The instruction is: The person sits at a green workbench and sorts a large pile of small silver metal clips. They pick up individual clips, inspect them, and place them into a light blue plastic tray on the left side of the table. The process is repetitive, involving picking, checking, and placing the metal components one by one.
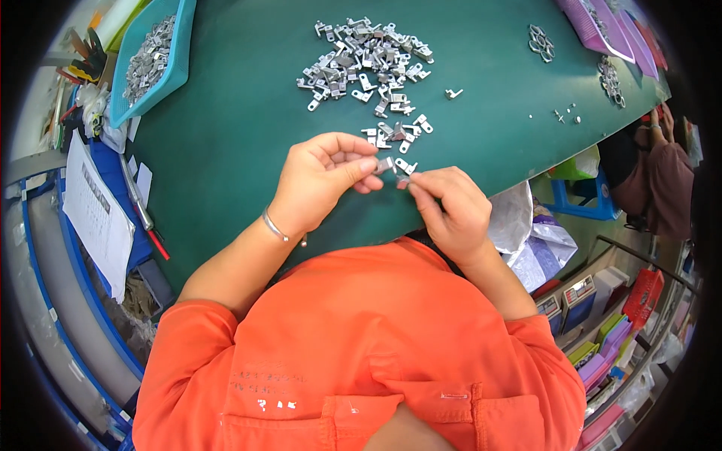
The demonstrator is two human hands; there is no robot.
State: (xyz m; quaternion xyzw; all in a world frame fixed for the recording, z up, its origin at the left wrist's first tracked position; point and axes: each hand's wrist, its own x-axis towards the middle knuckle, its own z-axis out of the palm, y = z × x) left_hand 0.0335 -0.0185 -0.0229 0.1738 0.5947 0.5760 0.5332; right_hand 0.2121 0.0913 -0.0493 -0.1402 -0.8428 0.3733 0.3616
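My left hand (pixel 323 169) pinches a small metal bracket (pixel 384 165) between thumb and fingertips. Close beside it, my right hand (pixel 455 203) holds another small metal bracket (pixel 402 183) by thumb and forefinger. The two pieces are very near each other; whether they touch I cannot tell. A loose bracket (pixel 406 167) lies on the green tabletop (pixel 248 98) just past my right fingertips. Beyond my hands is a small cluster of brackets (pixel 397 133), and farther off a large heap of the same silver parts (pixel 365 60).
A blue basket (pixel 182 56) of metal parts stands at the far left. Ring-shaped metal pieces (pixel 541 43), tiny round parts (pixel 575 119) and a purple basket (pixel 602 30) are at the right. Papers (pixel 96 210) and a red pen (pixel 159 245) sit beside the left edge. Another person (pixel 662 173) is at the right.
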